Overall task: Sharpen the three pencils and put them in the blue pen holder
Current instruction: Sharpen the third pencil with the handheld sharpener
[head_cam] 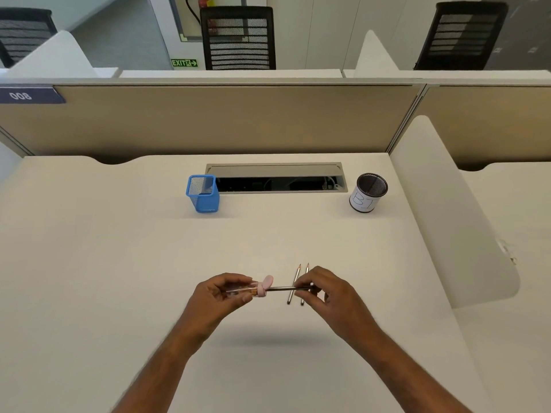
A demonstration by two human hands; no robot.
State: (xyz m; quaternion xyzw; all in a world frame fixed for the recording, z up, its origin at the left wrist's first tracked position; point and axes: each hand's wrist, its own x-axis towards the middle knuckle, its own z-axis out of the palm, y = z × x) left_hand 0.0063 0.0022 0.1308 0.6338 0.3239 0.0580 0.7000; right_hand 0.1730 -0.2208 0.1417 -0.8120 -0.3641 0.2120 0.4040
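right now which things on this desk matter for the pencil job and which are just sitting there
For the job:
clear sharpener with pink cap
dark pencil in it
two grey pencils lying on the desk
blue mesh pen holder

Just there:
black mesh cup with white label
open cable tray

A cream desk (149, 263) is seen. Two pencils (293, 284) are laid side by side beneath the right hand (325, 290); a blue pen holder (203, 193) and a labelled black cup (368, 194) are stood well beyond both hands.
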